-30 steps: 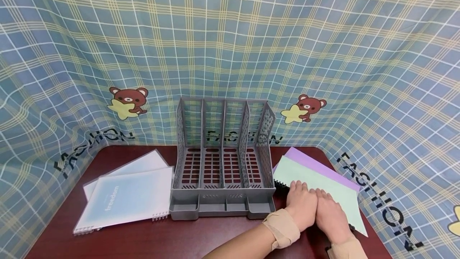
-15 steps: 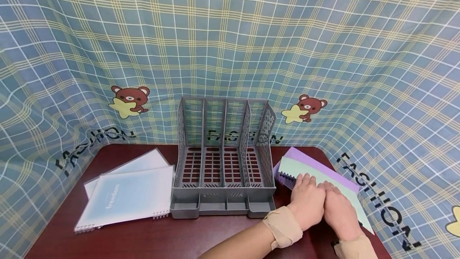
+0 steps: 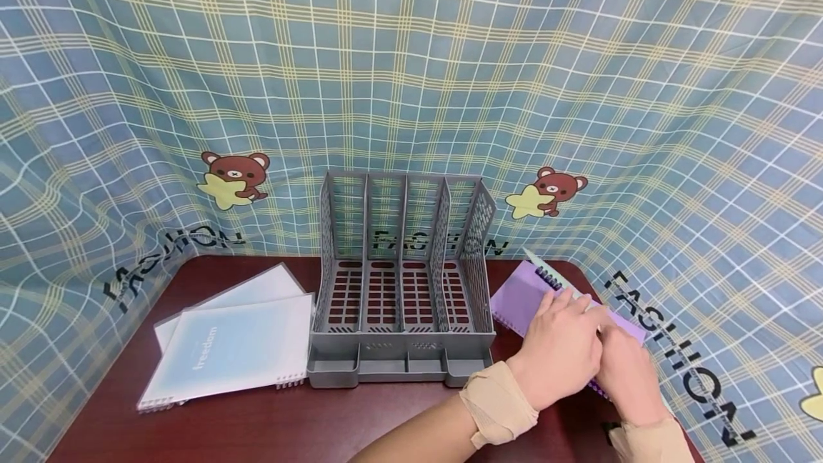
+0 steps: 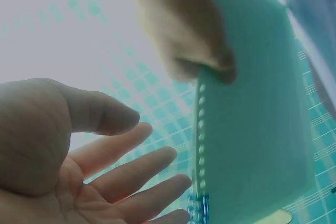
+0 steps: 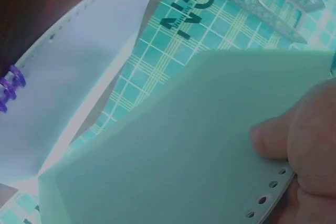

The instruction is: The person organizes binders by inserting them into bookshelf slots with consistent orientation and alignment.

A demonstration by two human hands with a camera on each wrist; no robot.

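Note:
The green notebook (image 3: 561, 283) is tilted up on its long side above the purple notebook (image 3: 522, 293), largely behind the hands in the head view. My right hand (image 3: 631, 370) grips its punched, spiral-bound edge; in the right wrist view the thumb of that hand (image 5: 302, 140) lies on the green cover (image 5: 157, 145). My left hand (image 3: 561, 349) is beside it, and in the left wrist view this hand (image 4: 100, 156) has its fingers extended and apart, with a gap to the green notebook (image 4: 257, 103).
A grey four-slot file rack (image 3: 401, 341) stands at the middle of the dark red table (image 3: 398, 413). Left of it lie a blue-white notebook (image 3: 244, 349) marked "freedom" and another (image 3: 263, 284) beneath. A plaid cloth (image 3: 411, 77) hangs behind and at the sides.
The green notebook has gone from lying flat to tilted up, uncovering more of the purple one. Both hands have moved slightly right and up with it.

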